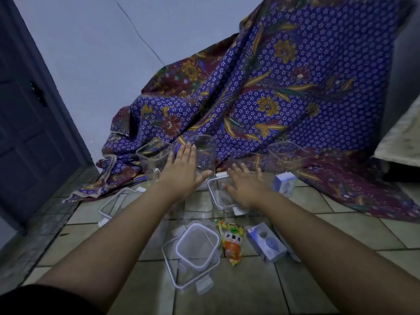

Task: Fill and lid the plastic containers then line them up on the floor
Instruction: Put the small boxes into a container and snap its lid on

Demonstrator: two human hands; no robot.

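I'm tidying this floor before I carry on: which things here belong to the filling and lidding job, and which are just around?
For the job:
clear containers
loose lids
orange snack packet
small white-blue boxes
left hand and right hand, both open, holding nothing

Just around:
patterned cloth
dark door
tiled floor
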